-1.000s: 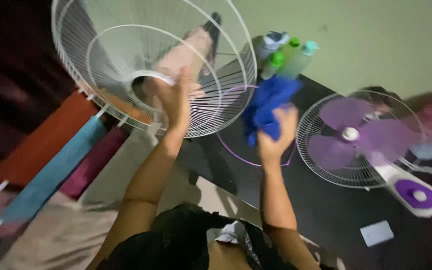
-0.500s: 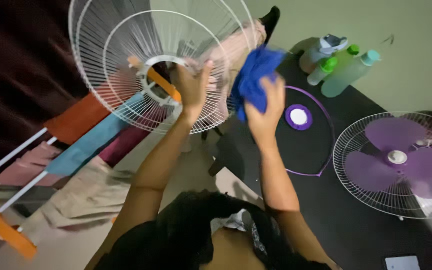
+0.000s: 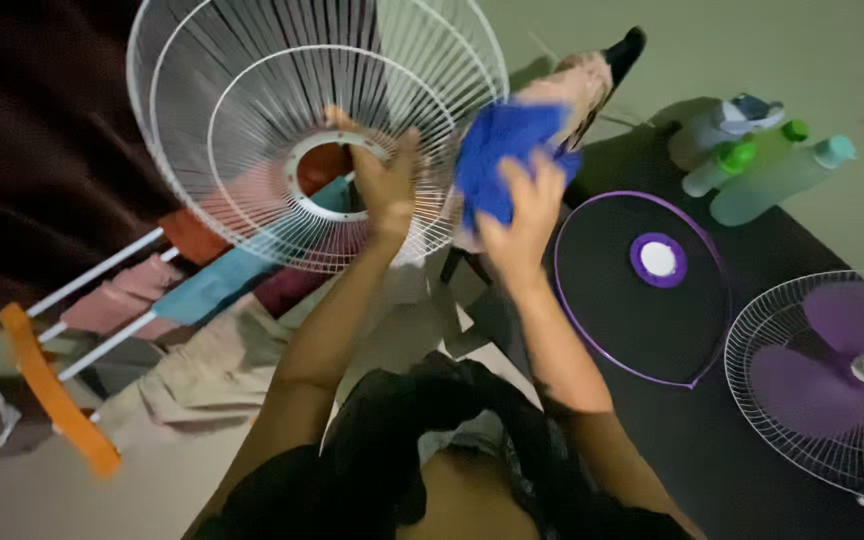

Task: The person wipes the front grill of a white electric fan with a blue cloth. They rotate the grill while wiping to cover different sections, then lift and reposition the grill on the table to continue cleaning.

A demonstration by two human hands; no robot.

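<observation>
Holding one fan grille | one blue cloth | four bottles

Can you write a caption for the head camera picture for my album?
Left hand holds a white fan grille; right hand presses a blue cloth on it.

Black table: fan, purple ring, 4 bottles.

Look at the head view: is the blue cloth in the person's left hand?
No, the right hand grips the blue cloth; the left hand holds the white fan guard.
</observation>
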